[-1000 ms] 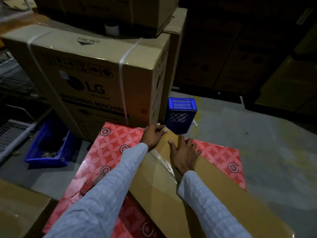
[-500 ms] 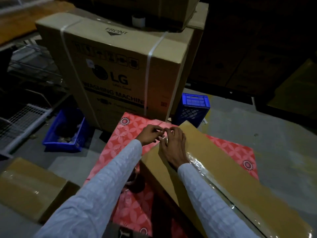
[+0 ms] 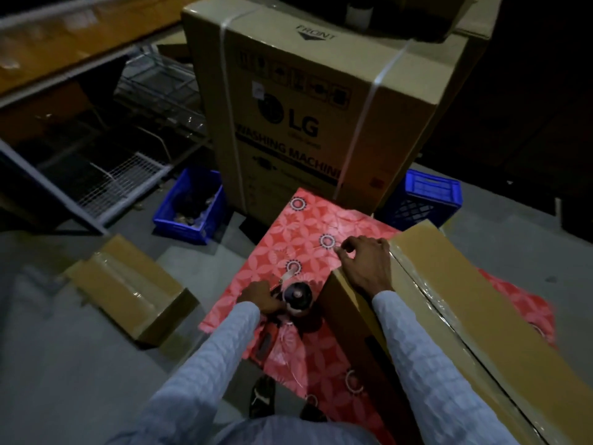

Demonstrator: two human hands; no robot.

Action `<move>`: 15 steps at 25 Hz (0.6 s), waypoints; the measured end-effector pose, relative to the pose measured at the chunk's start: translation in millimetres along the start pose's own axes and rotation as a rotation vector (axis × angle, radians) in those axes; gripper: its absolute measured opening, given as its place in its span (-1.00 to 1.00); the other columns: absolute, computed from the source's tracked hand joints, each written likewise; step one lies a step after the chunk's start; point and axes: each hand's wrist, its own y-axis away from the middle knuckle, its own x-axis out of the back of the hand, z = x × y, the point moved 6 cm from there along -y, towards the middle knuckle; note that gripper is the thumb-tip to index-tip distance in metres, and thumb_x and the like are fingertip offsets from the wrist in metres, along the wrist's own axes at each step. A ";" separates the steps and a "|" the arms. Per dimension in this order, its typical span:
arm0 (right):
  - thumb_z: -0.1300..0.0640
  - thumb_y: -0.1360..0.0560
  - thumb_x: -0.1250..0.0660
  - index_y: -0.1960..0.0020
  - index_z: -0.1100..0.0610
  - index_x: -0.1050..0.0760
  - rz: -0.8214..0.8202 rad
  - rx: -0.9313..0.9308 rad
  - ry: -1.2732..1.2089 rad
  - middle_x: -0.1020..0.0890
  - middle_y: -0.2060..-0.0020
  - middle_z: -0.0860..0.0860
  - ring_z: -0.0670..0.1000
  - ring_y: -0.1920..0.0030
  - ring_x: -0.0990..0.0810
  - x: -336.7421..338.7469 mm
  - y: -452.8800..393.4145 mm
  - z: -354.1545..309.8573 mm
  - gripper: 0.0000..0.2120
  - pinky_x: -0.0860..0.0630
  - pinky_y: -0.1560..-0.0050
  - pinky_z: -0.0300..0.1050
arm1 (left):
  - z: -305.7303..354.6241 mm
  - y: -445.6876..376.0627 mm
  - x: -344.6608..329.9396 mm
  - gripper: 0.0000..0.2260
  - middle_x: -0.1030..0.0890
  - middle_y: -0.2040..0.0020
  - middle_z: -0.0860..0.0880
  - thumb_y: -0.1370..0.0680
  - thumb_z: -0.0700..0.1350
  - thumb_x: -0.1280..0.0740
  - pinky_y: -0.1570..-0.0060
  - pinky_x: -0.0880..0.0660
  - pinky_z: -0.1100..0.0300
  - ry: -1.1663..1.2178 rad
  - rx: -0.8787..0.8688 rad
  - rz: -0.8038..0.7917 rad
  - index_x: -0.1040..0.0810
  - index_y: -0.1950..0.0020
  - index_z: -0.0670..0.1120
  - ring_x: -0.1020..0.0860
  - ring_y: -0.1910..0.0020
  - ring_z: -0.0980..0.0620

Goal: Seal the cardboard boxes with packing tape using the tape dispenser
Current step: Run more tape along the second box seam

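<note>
Head view, step in hand: by my reading, fetching the tape dispenser (image 3: pixel 296 295) so the next strip can go on the long cardboard box (image 3: pixel 449 303).
Head view, left hand: the left hand (image 3: pixel 261 297) is down on the red patterned sheet (image 3: pixel 288 232), fingers curled at the dispenser's near side; whether the grip is complete I cannot tell, as the picture is dim and blurred there.
Head view, right hand: the right hand (image 3: pixel 365 263) rests on the box's far left corner, fingers bent over the edge, thumb and forefinger nearly meeting; whether they pinch a tape end is too small to tell.
Head view, task thing: the dispenser sits on the sheet just beside the box's near side wall; glossy tape already runs along the box's top seam.
Head view, doing it well: take the dispenser by its handle, keep the right hand pressing the corner so the box does not slide, and start the strip over the edge.
Head view, other box: a smaller taped box (image 3: pixel 128 287) lies on the floor to the left, well apart.
</note>
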 end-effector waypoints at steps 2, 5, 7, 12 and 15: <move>-0.25 -0.58 -0.19 0.06 -0.03 -0.63 -0.017 -0.010 -0.011 -0.68 0.17 -0.05 0.07 0.08 -0.60 -4.7 0.2 -2.1 -0.63 -0.30 -0.38 0.14 | -9.7 8.7 -16.2 -0.31 -0.63 -0.28 -0.15 -0.29 0.26 -0.53 -0.10 -0.60 0.04 -0.097 0.045 -0.090 -0.55 -0.35 0.01 -0.63 -0.20 -0.16; -0.24 -0.58 -0.21 0.10 -0.03 -0.62 -0.009 -0.001 -0.026 -0.66 0.25 -0.05 0.06 0.13 -0.58 -6.2 2.0 -0.5 -0.65 -0.28 -0.33 0.08 | -21.1 11.8 -43.1 -0.39 -0.62 -0.30 -0.13 -0.37 0.14 -0.57 -0.14 -0.58 0.06 -0.102 0.096 -0.103 -0.57 -0.37 -0.02 -0.62 -0.23 -0.14; -0.24 -0.58 -0.20 0.11 -0.03 -0.61 -0.019 0.006 -0.027 -0.66 0.25 -0.05 0.04 0.15 -0.57 -5.7 3.3 -1.6 -0.65 -0.28 -0.35 0.08 | -22.2 15.9 -50.2 -0.53 -0.64 -0.28 -0.14 -0.42 0.04 -0.53 -0.10 -0.56 0.08 0.009 0.119 -0.058 -0.62 -0.31 -0.04 -0.62 -0.21 -0.13; -0.27 -0.62 -0.17 0.11 -0.02 -0.59 -0.006 0.009 -0.106 -0.66 0.19 -0.06 0.02 0.13 -0.58 -1.6 7.6 -4.0 -0.60 -0.29 -0.40 0.13 | -22.3 13.0 -72.5 -0.56 -0.59 -0.35 -0.20 -0.60 0.06 -0.31 -0.17 -0.56 -0.02 0.241 0.138 0.015 -0.49 -0.43 -0.08 -0.60 -0.25 -0.24; -0.34 -0.60 -0.14 -0.03 -0.01 -0.63 0.029 0.037 -0.359 -0.64 0.04 -0.05 0.01 0.02 -0.56 11.9 8.7 11.7 -0.53 -0.47 -0.21 0.13 | -20.7 29.0 -60.4 -0.64 -0.65 -0.25 -0.18 -0.57 0.10 -0.25 -0.09 -0.55 0.01 0.286 0.167 0.145 -0.58 -0.26 -0.05 -0.63 -0.16 -0.25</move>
